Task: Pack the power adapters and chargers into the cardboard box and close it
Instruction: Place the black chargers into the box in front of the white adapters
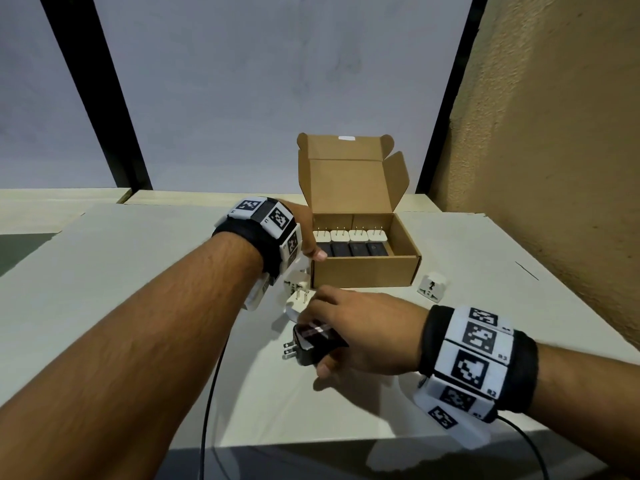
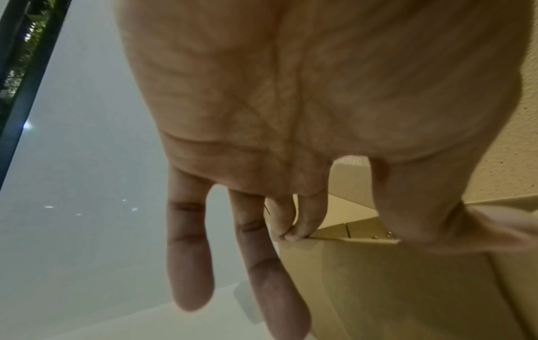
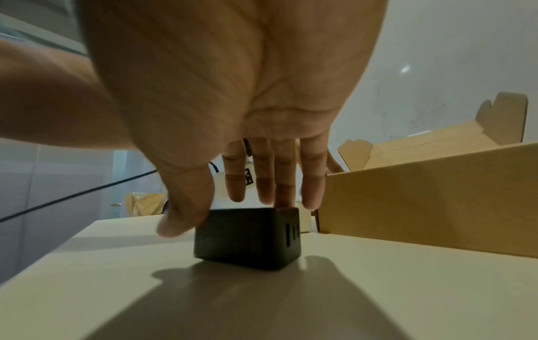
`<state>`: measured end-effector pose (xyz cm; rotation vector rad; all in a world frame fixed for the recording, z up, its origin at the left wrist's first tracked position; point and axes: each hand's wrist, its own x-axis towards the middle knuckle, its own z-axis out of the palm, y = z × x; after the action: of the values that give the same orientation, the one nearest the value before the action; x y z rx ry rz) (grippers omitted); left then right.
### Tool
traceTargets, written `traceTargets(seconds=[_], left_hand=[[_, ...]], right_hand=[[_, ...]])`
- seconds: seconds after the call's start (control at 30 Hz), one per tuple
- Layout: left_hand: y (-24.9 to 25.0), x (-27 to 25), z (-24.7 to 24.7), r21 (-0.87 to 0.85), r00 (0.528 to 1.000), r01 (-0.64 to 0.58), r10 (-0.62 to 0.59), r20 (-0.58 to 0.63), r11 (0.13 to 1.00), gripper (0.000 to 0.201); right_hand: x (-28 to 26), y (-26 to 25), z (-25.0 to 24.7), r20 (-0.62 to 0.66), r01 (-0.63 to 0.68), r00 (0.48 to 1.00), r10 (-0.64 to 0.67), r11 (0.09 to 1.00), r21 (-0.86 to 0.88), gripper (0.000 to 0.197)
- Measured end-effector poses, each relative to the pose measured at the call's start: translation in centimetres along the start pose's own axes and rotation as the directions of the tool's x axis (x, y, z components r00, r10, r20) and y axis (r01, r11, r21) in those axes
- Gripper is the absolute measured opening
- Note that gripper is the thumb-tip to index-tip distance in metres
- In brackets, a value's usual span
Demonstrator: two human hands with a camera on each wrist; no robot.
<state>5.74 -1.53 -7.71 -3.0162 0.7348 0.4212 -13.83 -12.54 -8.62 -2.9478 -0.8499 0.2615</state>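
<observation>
The open cardboard box (image 1: 363,275) stands mid-table with its lid up. Inside are a row of white chargers (image 1: 349,235) and a row of black ones (image 1: 349,250). My left hand (image 1: 308,244) holds the box's front left corner. In the left wrist view, that left hand (image 2: 308,220) has two fingers curled over the rim and two straight down the outer wall (image 2: 378,287). In front of the box, my right hand (image 1: 317,339) grips a black charger (image 1: 311,353) on the table, prongs pointing left. The right wrist view shows my thumb and a fingertip on this charger (image 3: 247,237).
Two white plug adapters (image 1: 297,289) lie by the box's front left corner, partly behind my hands. A third white adapter (image 1: 431,287) sits right of the box. A black cable (image 1: 211,393) hangs over the table's near edge. A textured wall (image 1: 554,168) borders the right.
</observation>
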Motion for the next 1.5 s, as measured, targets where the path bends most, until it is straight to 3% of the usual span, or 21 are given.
traceTargets(seconds=[0.13, 0.27, 0.4, 0.47, 0.57, 0.67, 0.8, 1.0, 1.23, 1.33, 1.5], left_hand=[[0.1, -0.2, 0.0, 0.015, 1.0, -0.006, 0.006, -0.014, 1.0, 0.078], [0.5, -0.5, -0.1, 0.029, 1.0, 0.014, -0.013, -0.028, 0.999, 0.062], [0.7, -0.6, 0.0, 0.035, 0.999, 0.02, -0.018, -0.04, 0.999, 0.07], [0.7, -0.7, 0.0, 0.04, 0.999, 0.026, -0.024, -0.039, 0.999, 0.072], [0.9, -0.7, -0.1, 0.051, 0.999, 0.031, -0.03, -0.034, 0.998, 0.072], [1.2, -1.0, -0.2, 0.077, 0.999, 0.039, -0.036, -0.038, 0.996, 0.071], [1.4, -1.4, -0.3, 0.079, 0.998, 0.05, -0.048, -0.032, 0.996, 0.069], [1.4, -1.5, -0.4, 0.107, 0.998, 0.055, -0.054, -0.017, 0.993, 0.066], [1.5, -1.4, -0.4, 0.107, 0.997, 0.081, -0.08, -0.007, 0.991, 0.054], [1.7, -1.6, -0.5, 0.103, 0.997, 0.075, -0.076, 0.004, 0.992, 0.055], [1.9, -2.2, -0.5, 0.082, 0.994, 0.104, -0.102, -0.04, 0.991, 0.075]], right_hand=[[0.0, 0.4, 0.0, -0.001, -0.024, 1.0, 0.023, 0.999, -0.042, 0.056], [-0.5, 1.5, -1.1, 0.093, -0.049, 0.994, 0.053, 0.997, -0.051, 0.066], [-1.3, 4.0, -3.3, 0.094, -0.129, 0.987, 0.131, 0.991, -0.022, 0.065], [-1.6, 5.8, -4.7, -0.015, -0.19, 0.982, 0.19, 0.981, 0.045, 0.061], [-1.3, 8.9, -6.5, -0.196, -0.279, 0.926, 0.322, 0.935, 0.218, 0.054], [-0.5, 11.7, -7.3, -0.255, -0.34, 0.862, 0.437, 0.874, 0.349, 0.051], [0.2, 14.4, -7.3, -0.229, -0.397, 0.816, 0.53, 0.803, 0.445, 0.059], [0.3, 15.9, -6.8, -0.126, -0.356, 0.837, 0.532, 0.705, 0.613, 0.06], [1.4, 15.0, -7.3, -0.115, -0.431, 0.878, 0.464, 0.873, 0.23, 0.042], [2.3, 14.5, -7.3, -0.091, -0.451, 0.885, 0.456, 0.889, 0.078, 0.045], [3.7, 14.7, -6.7, -0.033, -0.488, 0.873, 0.487, 0.866, -0.113, 0.049]])
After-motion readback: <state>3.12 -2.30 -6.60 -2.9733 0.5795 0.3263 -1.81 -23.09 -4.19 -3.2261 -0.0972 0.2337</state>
